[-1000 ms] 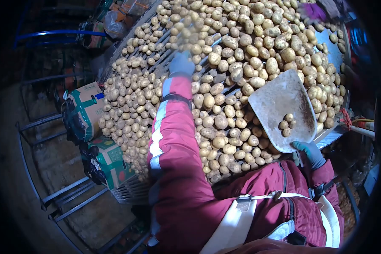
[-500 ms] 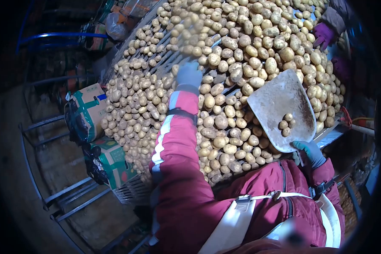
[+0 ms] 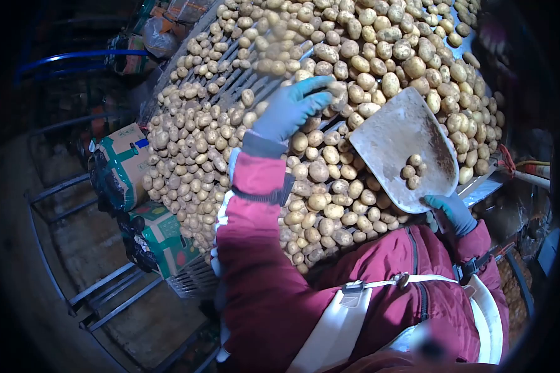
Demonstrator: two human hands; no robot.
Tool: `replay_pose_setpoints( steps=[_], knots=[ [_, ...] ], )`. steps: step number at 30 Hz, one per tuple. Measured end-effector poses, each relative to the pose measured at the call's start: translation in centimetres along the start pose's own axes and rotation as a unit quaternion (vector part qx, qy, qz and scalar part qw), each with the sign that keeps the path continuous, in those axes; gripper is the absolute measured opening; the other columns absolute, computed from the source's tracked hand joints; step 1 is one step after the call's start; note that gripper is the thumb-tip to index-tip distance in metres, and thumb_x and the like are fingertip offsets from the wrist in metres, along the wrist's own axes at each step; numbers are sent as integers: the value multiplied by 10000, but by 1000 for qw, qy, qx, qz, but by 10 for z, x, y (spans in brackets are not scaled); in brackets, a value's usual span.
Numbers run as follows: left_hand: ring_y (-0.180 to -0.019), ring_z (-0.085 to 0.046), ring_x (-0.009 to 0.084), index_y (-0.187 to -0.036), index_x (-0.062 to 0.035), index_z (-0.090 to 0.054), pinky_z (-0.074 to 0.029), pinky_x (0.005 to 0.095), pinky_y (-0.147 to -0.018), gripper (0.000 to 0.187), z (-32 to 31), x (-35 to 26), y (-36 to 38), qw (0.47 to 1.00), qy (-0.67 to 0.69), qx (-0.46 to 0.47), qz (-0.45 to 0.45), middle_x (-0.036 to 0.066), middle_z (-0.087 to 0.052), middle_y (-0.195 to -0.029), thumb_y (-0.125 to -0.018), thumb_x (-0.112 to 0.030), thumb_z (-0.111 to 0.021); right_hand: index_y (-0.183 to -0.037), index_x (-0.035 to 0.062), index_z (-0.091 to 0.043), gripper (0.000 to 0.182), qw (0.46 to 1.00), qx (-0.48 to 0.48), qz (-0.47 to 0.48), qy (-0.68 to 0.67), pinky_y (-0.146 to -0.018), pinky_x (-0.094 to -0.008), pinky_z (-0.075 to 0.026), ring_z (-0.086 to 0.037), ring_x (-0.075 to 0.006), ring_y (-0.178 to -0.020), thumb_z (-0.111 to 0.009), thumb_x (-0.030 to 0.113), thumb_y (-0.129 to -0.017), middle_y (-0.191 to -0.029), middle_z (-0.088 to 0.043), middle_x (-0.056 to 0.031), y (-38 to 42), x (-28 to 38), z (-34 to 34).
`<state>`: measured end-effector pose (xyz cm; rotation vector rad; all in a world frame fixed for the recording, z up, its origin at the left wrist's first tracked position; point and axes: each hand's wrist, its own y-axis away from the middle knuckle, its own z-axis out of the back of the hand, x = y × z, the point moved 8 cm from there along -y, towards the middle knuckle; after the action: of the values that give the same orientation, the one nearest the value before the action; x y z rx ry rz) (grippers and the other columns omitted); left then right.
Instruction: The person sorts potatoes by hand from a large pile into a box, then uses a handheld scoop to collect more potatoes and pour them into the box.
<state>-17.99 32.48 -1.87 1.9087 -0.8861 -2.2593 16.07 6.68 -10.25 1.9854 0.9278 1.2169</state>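
Observation:
My left hand (image 3: 292, 109), in a grey-blue glove, reaches over the potato heap (image 3: 317, 168), its teal fingertips and thumb closed round a potato (image 3: 336, 92). At the lower right my right hand (image 3: 452, 212), gloved too, grips the near edge of a pale, dirt-stained scoop (image 3: 404, 140). The scoop lies tilted over the potatoes with several small ones (image 3: 413, 171) inside. Smaller potatoes (image 3: 193, 137) are piled left of my left forearm, beside larger ones on the right. Metal slats (image 3: 246, 81) show between the potatoes.
Cardboard boxes with green print (image 3: 126, 163) stand at the left edge of the heap, above a slatted crate rim (image 3: 193, 280). Metal rails (image 3: 115, 280) run at the lower left. A red-and-white pole (image 3: 532, 177) is at the right. A dim gloved hand shows at the upper right.
My left hand has moved right and its fingers have come into view round a potato. My right hand still grips the scoop. The other person's purple glove has moved into shadow.

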Motion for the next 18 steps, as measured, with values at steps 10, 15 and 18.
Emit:
replay_pose_setpoints(
  steps=[10,15,18],
  knots=[
    [-970,-713,369,-1133,-116,-759,-551,437,-857,321,98,100,8,906,-393,-156,13,213,-729,-1026,-909,-318,-648,-1313,-17,-592,428,999,-15,24,35,-641,-271,-531,-661,-124,-773,-701,91,-913,-1001,-709,-59,-2,2,-4],
    [-912,-700,258,-1157,-62,-743,-548,363,-833,333,90,130,-1,910,-388,-147,5,156,-751,-1017,-890,-259,-713,-1314,-15,-589,445,999,0,-25,48,-593,-264,-522,-654,-122,-744,-716,117,-908,-1019,-708,-63,2,8,-10],
    [-921,-678,219,-1166,-31,-735,-543,369,-845,330,91,140,-5,951,-286,-114,26,124,-747,-1030,-916,-244,-710,-1278,-8,-600,417,994,-4,76,74,-517,-270,-508,-648,-133,-647,-726,137,-908,-935,-710,-71,-3,8,-4]
  ],
)
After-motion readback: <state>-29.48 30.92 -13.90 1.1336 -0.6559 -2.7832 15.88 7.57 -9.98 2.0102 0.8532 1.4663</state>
